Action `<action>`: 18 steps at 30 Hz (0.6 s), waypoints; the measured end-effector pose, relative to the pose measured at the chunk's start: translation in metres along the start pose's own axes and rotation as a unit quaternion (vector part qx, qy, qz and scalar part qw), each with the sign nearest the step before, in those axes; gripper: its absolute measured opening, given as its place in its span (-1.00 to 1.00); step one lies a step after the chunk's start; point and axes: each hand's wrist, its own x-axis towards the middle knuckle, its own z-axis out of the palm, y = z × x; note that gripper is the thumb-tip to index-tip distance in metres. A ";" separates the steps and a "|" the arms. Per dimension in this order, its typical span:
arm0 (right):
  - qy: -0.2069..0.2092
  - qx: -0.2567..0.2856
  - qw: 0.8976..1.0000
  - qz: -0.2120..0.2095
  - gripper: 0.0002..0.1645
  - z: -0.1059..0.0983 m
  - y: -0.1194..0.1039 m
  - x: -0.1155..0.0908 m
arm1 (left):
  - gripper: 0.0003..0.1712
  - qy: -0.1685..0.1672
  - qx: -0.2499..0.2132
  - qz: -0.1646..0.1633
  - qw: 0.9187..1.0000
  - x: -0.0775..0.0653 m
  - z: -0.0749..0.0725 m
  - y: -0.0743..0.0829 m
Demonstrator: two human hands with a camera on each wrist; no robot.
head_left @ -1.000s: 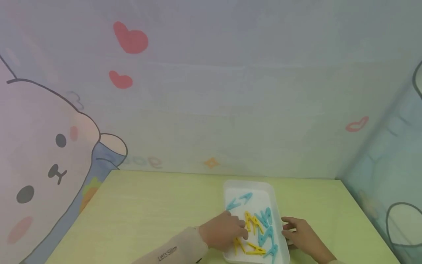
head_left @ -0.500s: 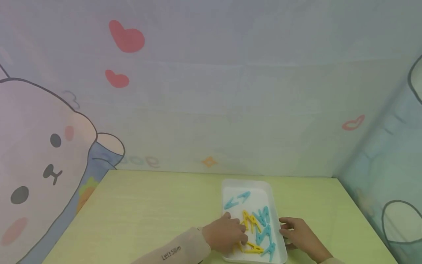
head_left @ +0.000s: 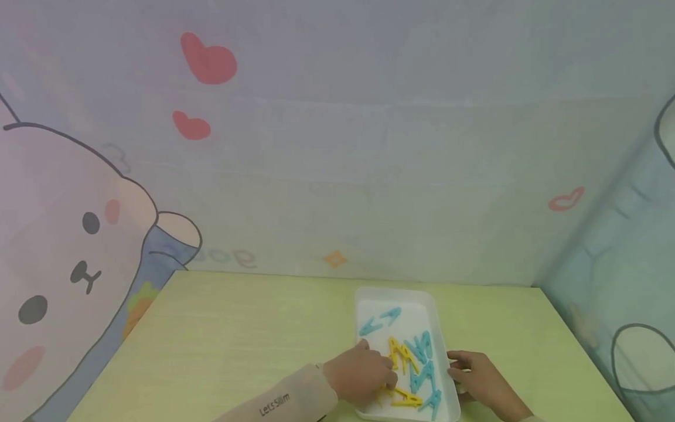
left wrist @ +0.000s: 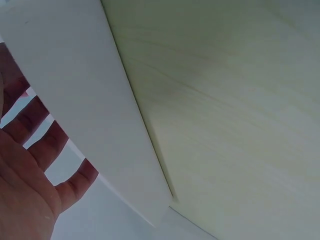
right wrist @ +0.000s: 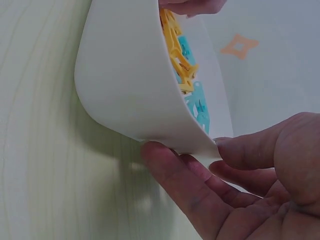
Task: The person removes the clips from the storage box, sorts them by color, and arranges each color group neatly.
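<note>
A white tray (head_left: 381,296) holds several clothespins, such as a blue clothespin (head_left: 432,401) near its close right corner and a yellow clothespin (head_left: 407,400) beside it. My left hand (head_left: 358,372) reaches over the tray's left wall, fingers pointing down among the yellow clothespins. In the left wrist view its fingertips are hidden behind the wall; I cannot tell whether they pinch a clothespin. My right hand (head_left: 477,375) holds the tray's right side. In the right wrist view its thumb (right wrist: 250,150) is at the rim and its fingers (right wrist: 172,167) press low on the outer wall.
The tray rests on a pale yellow-green table (head_left: 253,334), to the right of its middle. Behind it hangs a pastel cloth backdrop (head_left: 337,146) with hearts and a cartoon animal. Two blue clothespins (head_left: 391,316) lie at the tray's far end.
The left hand shifts very slightly over the yellow clothespins, covering more of the nearest one. The right hand keeps its hold at the tray's side. The head view moves slightly.
</note>
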 end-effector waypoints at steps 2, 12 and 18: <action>-0.003 0.005 1.000 -0.002 -0.52 0.000 -0.001 -0.001 | -0.71 0.004 -0.008 -0.006 1.000 0.000 -0.001 -0.002; 0.002 0.006 1.000 -0.004 -0.53 0.000 0.000 -0.002 | -0.73 0.054 -0.090 -0.038 0.994 -0.001 -0.001 -0.014; -0.002 0.018 1.000 -0.008 -0.53 0.002 0.000 -0.003 | -0.74 0.087 -0.177 -0.064 0.978 -0.007 -0.005 -0.025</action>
